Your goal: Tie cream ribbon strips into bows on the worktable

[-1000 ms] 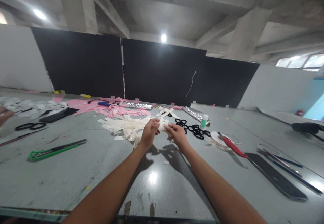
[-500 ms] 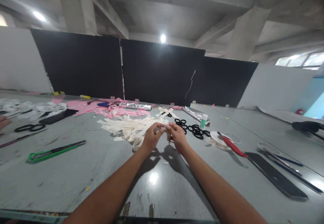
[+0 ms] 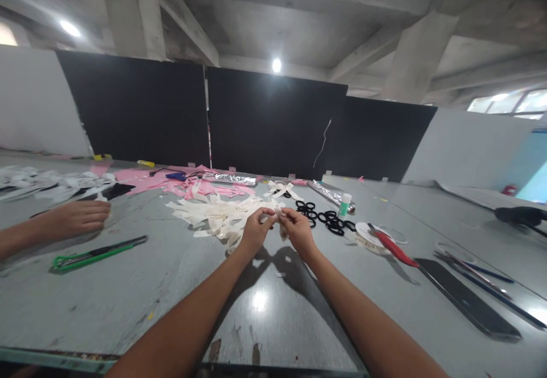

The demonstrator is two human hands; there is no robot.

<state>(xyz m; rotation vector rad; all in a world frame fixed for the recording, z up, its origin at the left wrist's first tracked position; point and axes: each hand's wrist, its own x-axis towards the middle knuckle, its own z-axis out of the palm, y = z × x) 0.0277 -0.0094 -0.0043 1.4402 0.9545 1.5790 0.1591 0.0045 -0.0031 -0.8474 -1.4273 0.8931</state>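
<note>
My left hand (image 3: 256, 231) and my right hand (image 3: 298, 228) meet over the middle of the grey table, fingertips pinched together on a small whitish strip (image 3: 278, 212). Part of the strip hangs below my right fingers; its exact shape is blurred. Behind and left of my left hand lies a pile of cream strips (image 3: 213, 212). Several black rings (image 3: 329, 218) are scattered just right of my right hand. A white roll of ribbon (image 3: 371, 236) lies farther right, with the tip of a red-handled tool (image 3: 395, 250) resting on it.
Another person's hand (image 3: 85, 216) rests at the left, near white strips (image 3: 55, 184). A green cutter (image 3: 98, 253) lies in front of it. Pink scraps (image 3: 158, 178), foil-wrapped bars (image 3: 233, 179) and a glue stick (image 3: 344, 204) lie farther back. At right is a dark flat object (image 3: 465, 295).
The other person's hand has come in from the left edge, over the black scissor handles. My hands stay together, fingers shifted slightly on the strip.
</note>
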